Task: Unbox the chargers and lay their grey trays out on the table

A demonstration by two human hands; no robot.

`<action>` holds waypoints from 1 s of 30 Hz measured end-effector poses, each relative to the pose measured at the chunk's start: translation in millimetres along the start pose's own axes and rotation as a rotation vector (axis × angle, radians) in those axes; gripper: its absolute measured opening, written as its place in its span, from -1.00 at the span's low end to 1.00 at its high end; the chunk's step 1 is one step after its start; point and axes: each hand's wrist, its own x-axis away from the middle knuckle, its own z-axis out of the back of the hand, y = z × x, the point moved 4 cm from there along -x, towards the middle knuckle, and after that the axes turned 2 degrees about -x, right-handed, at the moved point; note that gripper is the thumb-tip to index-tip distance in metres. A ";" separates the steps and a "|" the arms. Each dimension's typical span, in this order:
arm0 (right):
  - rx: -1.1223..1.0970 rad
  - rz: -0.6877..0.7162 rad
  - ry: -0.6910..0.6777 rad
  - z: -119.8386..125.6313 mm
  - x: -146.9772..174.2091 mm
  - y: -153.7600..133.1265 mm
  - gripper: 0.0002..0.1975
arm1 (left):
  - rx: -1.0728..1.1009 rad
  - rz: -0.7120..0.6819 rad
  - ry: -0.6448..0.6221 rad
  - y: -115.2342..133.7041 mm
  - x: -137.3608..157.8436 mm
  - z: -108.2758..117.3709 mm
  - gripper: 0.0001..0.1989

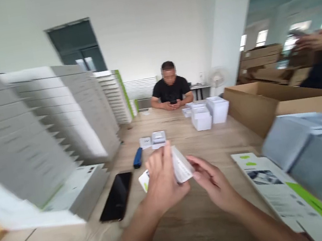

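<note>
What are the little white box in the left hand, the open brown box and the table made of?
The little white box looks like smooth card: flat faces, straight edges, blurry print. The open brown box seems plain, dull cardboard, going by its thin tan walls. The table looks smooth with wood grain; maybe wood, maybe laminate.

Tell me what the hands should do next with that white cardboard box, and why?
Perhaps the bare right hand should close on the small white printed cardboard box to steady it: the bare left hand grips it at a tilt, while the right one stands partly open at its edge.
</note>
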 end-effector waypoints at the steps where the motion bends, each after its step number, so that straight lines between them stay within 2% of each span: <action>1: 0.014 -0.022 -0.021 -0.1 1.3 4.8 -0.63 | 0.010 -0.024 0.011 0.1 -0.9 10.7 0.06; 4: 0.105 -0.043 -0.102 -2.0 3.9 17.1 -0.65 | 0.059 -0.010 0.123 -14.9 1.0 63.1 -0.09; 6: 0.168 -0.053 -0.163 -5.0 5.8 21.5 -0.65 | 0.000 0.035 0.281 -38.2 10.3 108.8 -0.35; 7: 0.192 -0.059 -0.193 -6.8 6.7 22.6 -0.65 | -0.054 0.045 0.406 -52.8 18.4 131.6 -0.45; 8: 0.210 -0.065 -0.220 -8.8 7.6 23.2 -0.65 | -0.124 0.052 0.520 -68.5 28.7 151.0 -0.48; 9: 0.222 -0.070 -0.245 -10.9 8.4 23.6 -0.65 | -0.191 0.093 0.607 -85.9 40.5 165.7 -0.42; 11: 0.232 -0.080 -0.298 -15.6 10.1 24.0 -0.65 | -0.307 0.308 0.627 -122.9 67.2 178.9 -0.39; 13: 0.236 -0.088 -0.351 -20.0 12.0 24.5 -0.66 | -0.443 0.509 0.555 -149.3 96.3 177.0 -0.43; 14: 0.237 -0.092 -0.374 -21.7 13.1 24.8 -0.66 | -0.548 0.621 0.475 -158.1 110.2 172.7 -0.48; 16: 0.237 -0.102 -0.406 -23.8 14.9 25.7 -0.66 | -0.678 0.706 0.352 -164.0 130.5 164.9 -0.54; 17: 0.236 -0.109 -0.415 -24.0 15.4 26.4 -0.67 | -0.719 0.696 0.312 -162.8 135.6 163.4 -0.55; 20: 0.227 -0.131 -0.431 -22.8 15.7 29.1 -0.68 | -0.725 0.467 0.200 -153.8 129.6 169.5 -0.59; 22: 0.238 -0.137 -0.434 -21.1 15.1 30.6 -0.69 | -0.657 0.266 0.031 -152.8 116.6 177.8 -0.53; 24: 0.262 -0.141 -0.444 -19.6 14.5 31.5 -0.71 | -0.585 0.139 -0.183 -159.4 105.9 185.2 -0.42; 27: 0.295 -0.158 -0.473 -18.6 14.8 31.7 -0.73 | -0.542 0.088 -0.483 -175.6 98.2 187.8 -0.22; 30: 0.304 -0.175 -0.505 -18.7 15.6 31.3 -0.73 | -0.543 0.064 -0.635 -184.9 91.5 181.0 -0.09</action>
